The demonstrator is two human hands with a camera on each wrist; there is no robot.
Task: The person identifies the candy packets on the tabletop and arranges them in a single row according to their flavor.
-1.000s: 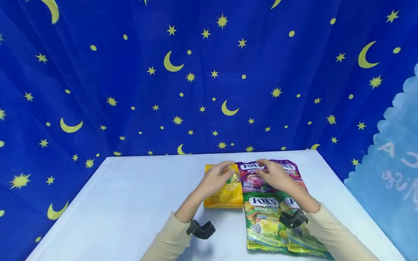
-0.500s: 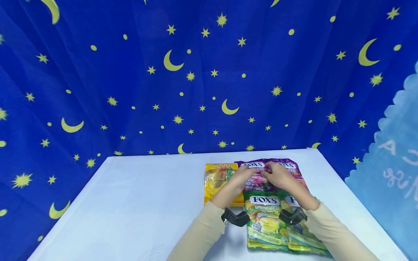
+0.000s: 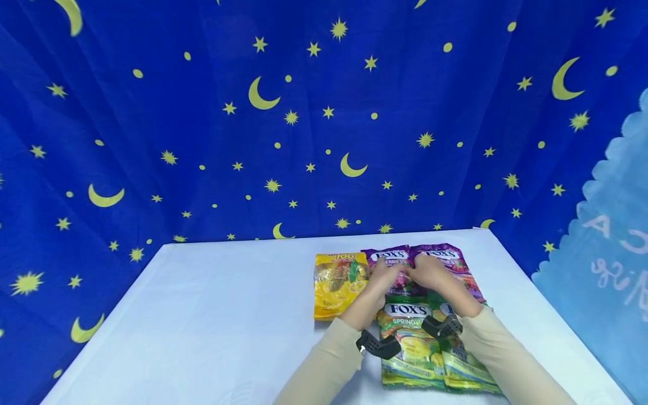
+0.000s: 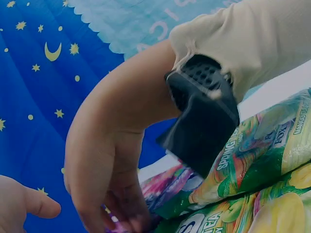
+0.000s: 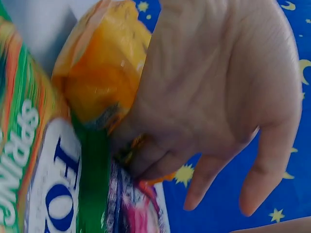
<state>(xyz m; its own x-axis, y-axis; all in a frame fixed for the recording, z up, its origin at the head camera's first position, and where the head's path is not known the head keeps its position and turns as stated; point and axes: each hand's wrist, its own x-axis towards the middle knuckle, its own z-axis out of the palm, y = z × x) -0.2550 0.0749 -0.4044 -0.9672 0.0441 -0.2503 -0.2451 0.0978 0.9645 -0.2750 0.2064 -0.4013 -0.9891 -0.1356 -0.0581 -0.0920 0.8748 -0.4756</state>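
My left hand (image 3: 386, 277) lies over the left purple FOX'S candy bag (image 3: 388, 256), its fingers reaching toward the other hand. Alongside it, my right hand (image 3: 430, 274) bends over the inner edge of the right purple candy bag (image 3: 448, 256). The two hands' fingertips come together where the purple bags meet. In the left wrist view the right hand's fingers (image 4: 124, 211) curl down and grip at purple wrapping; their tips are cut off below. What the left fingertips hold, I cannot tell. Two green FOX'S Spring Tea bags (image 3: 409, 354) lie under the forearms.
A yellow candy bag (image 3: 336, 292) lies left of the purple ones. All the bags rest on a white table (image 3: 228, 320). Behind it hangs a blue curtain (image 3: 228, 129) with moons and stars; a light blue scalloped panel (image 3: 612, 214) stands at the right.
My left hand has moved right, off the yellow bag onto the left purple one. My right hand has dipped inward. The right purple bag has shifted slightly right, showing more clearly apart from its neighbour.
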